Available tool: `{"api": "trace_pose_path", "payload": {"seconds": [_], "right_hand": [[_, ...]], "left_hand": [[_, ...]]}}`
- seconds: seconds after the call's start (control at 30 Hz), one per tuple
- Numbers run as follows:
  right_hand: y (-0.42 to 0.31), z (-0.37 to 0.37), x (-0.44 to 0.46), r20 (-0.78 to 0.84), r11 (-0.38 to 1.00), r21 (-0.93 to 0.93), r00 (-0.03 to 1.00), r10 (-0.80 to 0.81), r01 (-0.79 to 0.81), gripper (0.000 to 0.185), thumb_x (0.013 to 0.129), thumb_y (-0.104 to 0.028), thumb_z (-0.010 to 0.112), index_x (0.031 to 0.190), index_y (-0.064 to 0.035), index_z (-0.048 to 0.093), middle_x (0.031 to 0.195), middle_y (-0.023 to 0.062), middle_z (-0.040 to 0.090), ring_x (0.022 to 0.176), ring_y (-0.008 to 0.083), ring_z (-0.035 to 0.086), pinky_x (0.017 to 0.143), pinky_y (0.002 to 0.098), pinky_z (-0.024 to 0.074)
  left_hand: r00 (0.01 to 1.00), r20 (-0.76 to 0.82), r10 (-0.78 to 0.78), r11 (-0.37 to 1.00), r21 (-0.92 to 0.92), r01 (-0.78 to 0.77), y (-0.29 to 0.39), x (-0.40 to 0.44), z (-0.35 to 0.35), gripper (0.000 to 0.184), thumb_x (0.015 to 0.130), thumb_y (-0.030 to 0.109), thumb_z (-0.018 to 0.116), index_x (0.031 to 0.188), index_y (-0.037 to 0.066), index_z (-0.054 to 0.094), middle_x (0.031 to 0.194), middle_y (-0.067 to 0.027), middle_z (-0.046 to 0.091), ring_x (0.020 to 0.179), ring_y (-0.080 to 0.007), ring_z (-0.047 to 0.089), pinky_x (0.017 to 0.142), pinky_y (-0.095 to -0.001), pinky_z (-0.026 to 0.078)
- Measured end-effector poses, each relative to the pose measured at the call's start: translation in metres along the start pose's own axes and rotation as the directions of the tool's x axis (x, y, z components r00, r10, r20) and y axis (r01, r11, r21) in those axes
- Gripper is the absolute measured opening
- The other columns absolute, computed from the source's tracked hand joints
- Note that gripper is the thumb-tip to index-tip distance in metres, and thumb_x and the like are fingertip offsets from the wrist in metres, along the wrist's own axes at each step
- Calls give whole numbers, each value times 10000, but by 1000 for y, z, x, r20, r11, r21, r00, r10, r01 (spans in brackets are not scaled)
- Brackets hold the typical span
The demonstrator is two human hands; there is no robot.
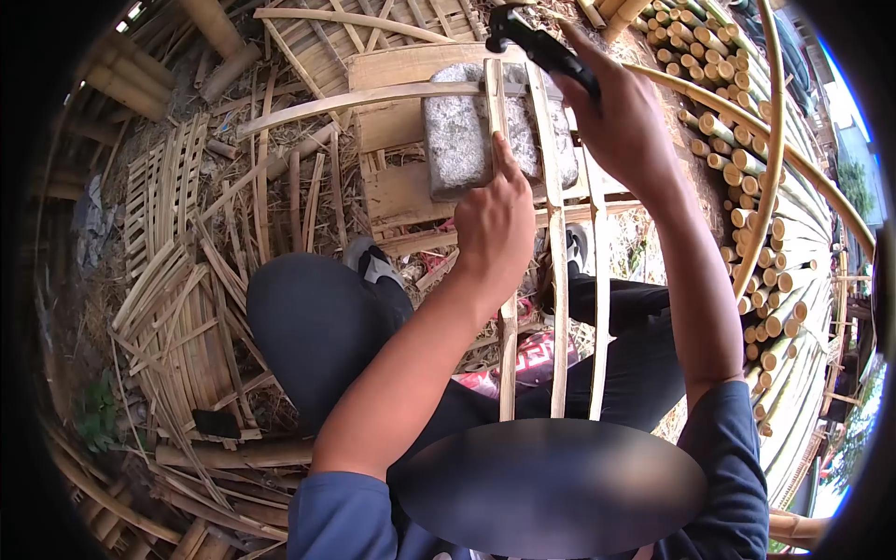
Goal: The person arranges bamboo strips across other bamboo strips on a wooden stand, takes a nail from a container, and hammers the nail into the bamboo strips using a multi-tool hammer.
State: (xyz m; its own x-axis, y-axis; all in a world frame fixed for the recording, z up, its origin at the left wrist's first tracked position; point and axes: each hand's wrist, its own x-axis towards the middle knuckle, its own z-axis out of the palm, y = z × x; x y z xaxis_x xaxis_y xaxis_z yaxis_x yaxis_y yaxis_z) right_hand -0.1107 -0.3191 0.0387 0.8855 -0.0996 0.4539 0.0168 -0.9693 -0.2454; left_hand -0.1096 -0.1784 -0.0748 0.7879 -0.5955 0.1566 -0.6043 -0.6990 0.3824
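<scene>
A bamboo strip (496,98) crosses the stone block (455,131) in the upper middle of the frame, the grip of the left hand (495,219) closed around it. Above right, the right hand (621,117) clasps a hammer (557,58). Cut poles (751,182) are stacked at right.

1. Daylight scene, brightest along the right edge, where the strip of sky (837,79) glares nearly white with a blue fringe at the rim.
2. The left side is dimmer, darkest at the upper-left margin.
3. The stone block (455,140) reads pale and bright; the dark trousers (313,313) and black hammer (546,51) lose detail.
4. The left hand (495,224) and right hand (618,121) look reasonably clear.
5. A wide-angle lens gives a rounded view with black corners, bending the stacked poles (791,411) at right.
6. A smeared, dark oval (546,490) covers the bottom centre.
</scene>
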Motion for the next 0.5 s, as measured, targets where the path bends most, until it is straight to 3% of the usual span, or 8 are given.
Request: {"api": "trace_pose_path", "payload": {"seconds": [0.07, 0.13, 0.17, 0.23, 0.33, 0.4, 0.47, 0.5], "right_hand": [[-3, -15, 11, -287, 988, 95, 954, -87, 118, 297, 992, -225, 625, 1217, -31, 629, 710, 74, 660, 544, 140, 581, 554, 325, 467], [-16, -43, 22, -332, 985, 141, 933, 137, -94, 241, 1010, -242, 616, 1114, -24, 622, 686, 8, 614, 549, 43, 505, 504, 270, 408], [-17, -49, 33, -418, 936, 297, 907, -52, 190, 433, 992, -163, 630, 1389, -38, 510, 838, 40, 654, 635, 80, 611, 551, 205, 523], [-50, -46, 33, -527, 938, 312, 849, 40, 149, 237, 1016, -112, 534, 1225, -15, 587, 730, 5, 607, 548, 72, 531, 479, 220, 414], [-7, -22, 23, -281, 748, 654, 955, 101, 114, 250, 1016, -255, 606, 1125, -29, 614, 694, -2, 611, 565, 44, 515, 503, 265, 401], [11, -11, 20, -183, 982, 158, 980, -74, 104, 387, 1007, -342, 611, 1241, -33, 598, 666, 42, 591, 588, 75, 546, 543, 282, 439], [21, -6, 18, 92, 998, 47, 995, 45, -49, 423, 1012, -348, 599, 1308, -46, 582, 651, 42, 582, 583, 85, 546, 563, 270, 445], [22, 1, 19, 52, 1000, 21, 999, 7, -8, 434, 1016, -338, 591, 1340, -50, 570, 651, 56, 593, 578, 106, 555, 575, 291, 458]], "left_hand": [[995, 89, -42, 999, -7, 43, 1, 1, -3, 686, 894, 1, 504, 1490, -175, 214, 648, -205, 674, 481, -230, 644, 402, -337, 518], [989, 132, -70, 997, -10, 72, 3, 4, -4, 692, 898, 2, 501, 1500, -163, 201, 660, -214, 677, 491, -230, 648, 405, -338, 525], [990, 111, -85, 995, 60, 78, 3, 3, -1, 639, 938, 55, 511, 1512, -97, 276, 677, -151, 702, 446, -157, 603, 353, -304, 472], [986, 146, -80, 995, 63, 72, 2, 3, -4, 645, 934, 45, 506, 1514, -103, 265, 677, -156, 702, 451, -167, 611, 356, -308, 473], [990, 130, -57, 998, 31, 53, 2, 3, -4, 647, 926, 30, 501, 1507, -119, 260, 671, -168, 698, 458, -179, 622, 360, -311, 472], [995, 88, -47, 999, 5, 47, -1, 4, -4, 647, 921, 23, 499, 1501, -133, 259, 664, -174, 693, 458, -182, 621, 358, -312, 463], [997, 63, -33, 999, -23, 34, -1, 1, -2, 648, 918, 20, 498, 1495, -147, 256, 656, -176, 687, 451, -181, 613, 352, -312, 446], [995, 94, -22, 1000, 11, 21, 0, 2, -4, 653, 917, 27, 510, 1492, -152, 258, 656, -170, 685, 440, -165, 594, 343, -308, 421]]}}
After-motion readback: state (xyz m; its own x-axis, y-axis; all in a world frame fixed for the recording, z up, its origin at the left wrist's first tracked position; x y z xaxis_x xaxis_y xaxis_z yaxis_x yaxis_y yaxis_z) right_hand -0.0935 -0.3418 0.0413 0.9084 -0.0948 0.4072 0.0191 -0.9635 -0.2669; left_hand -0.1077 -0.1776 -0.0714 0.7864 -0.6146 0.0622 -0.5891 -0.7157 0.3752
